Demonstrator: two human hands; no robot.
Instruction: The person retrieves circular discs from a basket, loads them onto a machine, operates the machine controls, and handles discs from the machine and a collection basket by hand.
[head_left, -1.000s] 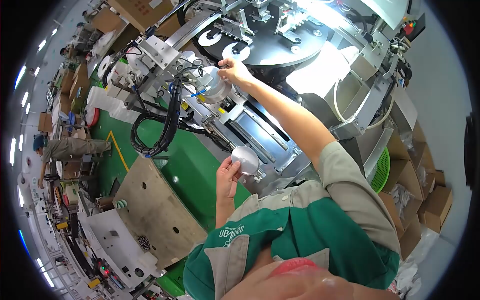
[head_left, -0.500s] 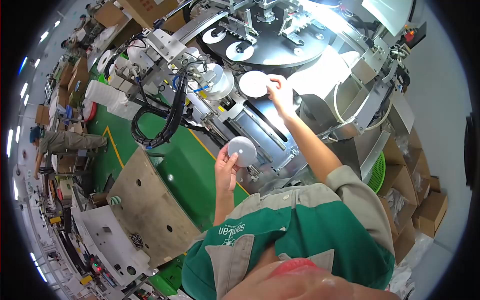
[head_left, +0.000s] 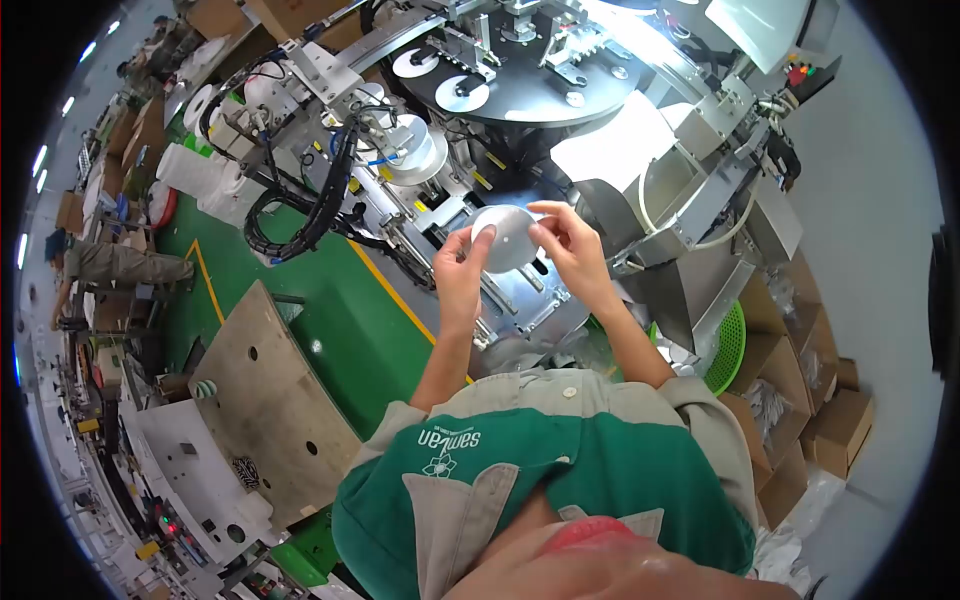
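Observation:
A flat round white disc (head_left: 505, 240) with a small central spot is held up in front of my chest. My left hand (head_left: 460, 275) pinches its left edge, with the thumb on the face turned to me. My right hand (head_left: 575, 250) is closed at the right edge, thumb and fingers against the rim. A blurred pale edge shows just above the disc; whether a second disc lies behind it I cannot tell. Beyond my hands is the machine's metal slide plate (head_left: 530, 300).
A black rotary table (head_left: 540, 95) carries white discs (head_left: 462, 94) under metal clamps. Cables (head_left: 325, 200) loop beside a white spool (head_left: 420, 160) at left. A wooden board (head_left: 270, 390) stands lower left. On the right are a green basket (head_left: 728, 350) and cardboard boxes (head_left: 838, 430).
My right hand has come down and left from near the rotary table with its disc. My left hand has risen slightly, and both hands now meet at one place.

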